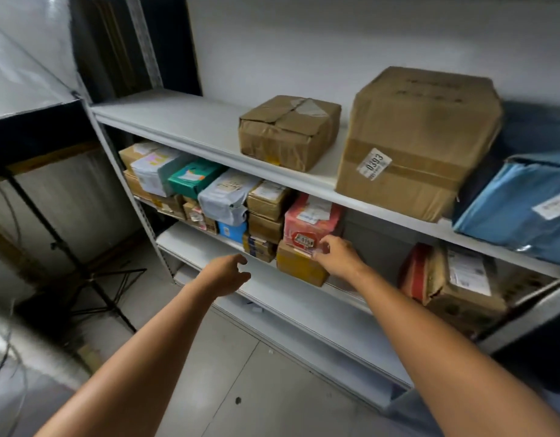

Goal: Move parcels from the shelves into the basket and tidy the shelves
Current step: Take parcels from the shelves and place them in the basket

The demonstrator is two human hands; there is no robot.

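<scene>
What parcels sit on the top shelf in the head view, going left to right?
small brown box → big brown box labelled 0393 → blue parcel

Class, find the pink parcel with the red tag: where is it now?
The pink parcel sits centre of the head view, on the second shelf, atop a brown box, right of stacked brown cartons; the right hand pinches its lower edge.
</scene>
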